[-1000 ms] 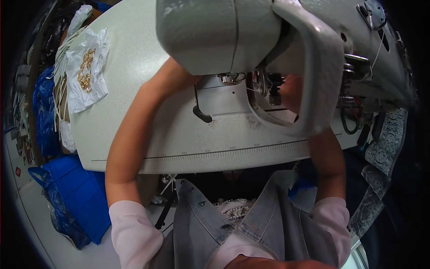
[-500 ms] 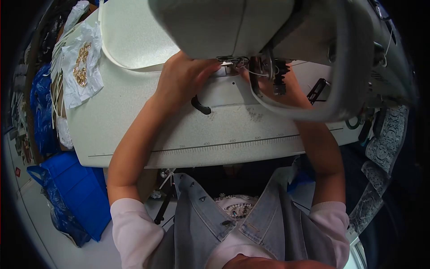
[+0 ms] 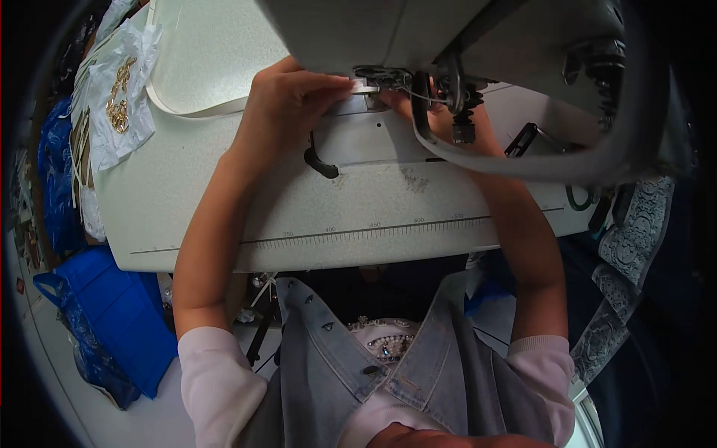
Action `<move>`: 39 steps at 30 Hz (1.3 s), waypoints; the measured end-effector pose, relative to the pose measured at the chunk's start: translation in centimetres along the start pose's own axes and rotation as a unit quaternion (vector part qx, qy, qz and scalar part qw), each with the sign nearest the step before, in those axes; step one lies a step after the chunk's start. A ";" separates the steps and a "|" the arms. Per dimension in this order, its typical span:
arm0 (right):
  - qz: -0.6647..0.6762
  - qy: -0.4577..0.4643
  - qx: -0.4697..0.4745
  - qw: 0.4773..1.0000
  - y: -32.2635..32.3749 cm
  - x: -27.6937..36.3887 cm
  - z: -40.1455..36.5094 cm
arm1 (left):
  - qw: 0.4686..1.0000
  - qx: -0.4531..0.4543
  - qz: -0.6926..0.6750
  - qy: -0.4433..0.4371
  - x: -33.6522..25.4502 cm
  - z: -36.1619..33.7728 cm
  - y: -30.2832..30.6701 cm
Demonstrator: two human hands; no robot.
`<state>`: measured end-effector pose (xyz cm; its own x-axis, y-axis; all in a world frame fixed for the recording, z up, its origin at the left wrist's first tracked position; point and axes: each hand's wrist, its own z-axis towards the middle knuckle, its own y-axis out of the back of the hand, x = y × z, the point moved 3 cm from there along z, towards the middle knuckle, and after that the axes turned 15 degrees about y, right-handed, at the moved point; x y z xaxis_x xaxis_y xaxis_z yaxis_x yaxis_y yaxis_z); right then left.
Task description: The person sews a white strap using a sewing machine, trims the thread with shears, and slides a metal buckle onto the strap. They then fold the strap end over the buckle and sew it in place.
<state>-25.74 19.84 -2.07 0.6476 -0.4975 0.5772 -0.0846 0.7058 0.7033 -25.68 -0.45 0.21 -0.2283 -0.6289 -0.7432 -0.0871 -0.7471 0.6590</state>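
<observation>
My left hand (image 3: pixel 287 101) is closed, its thumb and fingertips pinching a white strip (image 3: pixel 198 113) just left of the needle area of a sewing machine (image 3: pixel 358 37). The strip runs from the fingers to the left and curves up along the table. My right hand (image 3: pixel 441 116) is on the right of the needle area, partly behind the machine's guard bar and thread parts. Its fingertips reach the metal plate (image 3: pixel 376 102) under the presser foot, and what they hold, if anything, is hidden.
Gold chain pieces (image 3: pixel 118 101) lie on crumpled white paper (image 3: pixel 142 82) at the table's left. A black tool (image 3: pixel 521 140) is right of the machine. A printed ruler (image 3: pixel 351 230) runs along the front edge. Blue bags (image 3: pixel 112 313) stand lower left, and lace (image 3: pixel 638 228) hangs at right.
The whole view has shifted, so the table and arms appear slightly lower left. My left fingers now show more clearly in a pinch by the needle area.
</observation>
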 end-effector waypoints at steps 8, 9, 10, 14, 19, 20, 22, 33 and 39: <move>0.047 -0.026 -0.036 0.998 -0.2 -0.4 -0.4 | 0.944 -0.102 0.305 0.067 3.0 1.2 4.5; 0.043 -0.037 -0.033 0.998 -0.3 -0.4 -0.3 | 0.917 -0.131 0.367 0.087 3.5 1.1 5.0; 0.041 -0.044 -0.031 0.998 -0.3 -0.3 -0.2 | 0.885 -0.155 0.426 0.109 4.1 1.0 5.6; 0.016 0.005 -0.041 0.999 -0.2 0.2 0.2 | 0.990 -0.069 0.116 -0.036 -0.4 -0.1 0.7; 0.061 0.026 -0.079 0.995 -0.5 -0.7 0.0 | 0.999 -0.005 0.035 -0.027 -0.5 0.0 -0.9; 0.050 0.033 -0.079 0.995 -0.4 -0.7 0.1 | 0.999 -0.008 0.033 -0.028 -0.2 0.3 -0.9; 0.058 0.034 -0.082 0.994 -0.4 -0.5 0.2 | 1.000 -0.004 -0.018 -0.024 0.3 0.3 -1.1; 0.010 0.015 -0.030 0.999 -0.2 -0.3 0.5 | 1.000 0.011 0.017 0.020 -0.7 0.3 -0.6; 0.047 0.004 -0.046 0.998 -0.1 -0.1 0.6 | 0.999 0.011 0.017 0.039 -1.0 0.2 -0.9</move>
<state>-26.26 19.53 -2.01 0.6466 -0.4235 0.6345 -0.0746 0.7926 0.6051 -25.54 0.86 0.40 -0.1559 -0.6691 -0.7267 -0.1012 -0.7209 0.6856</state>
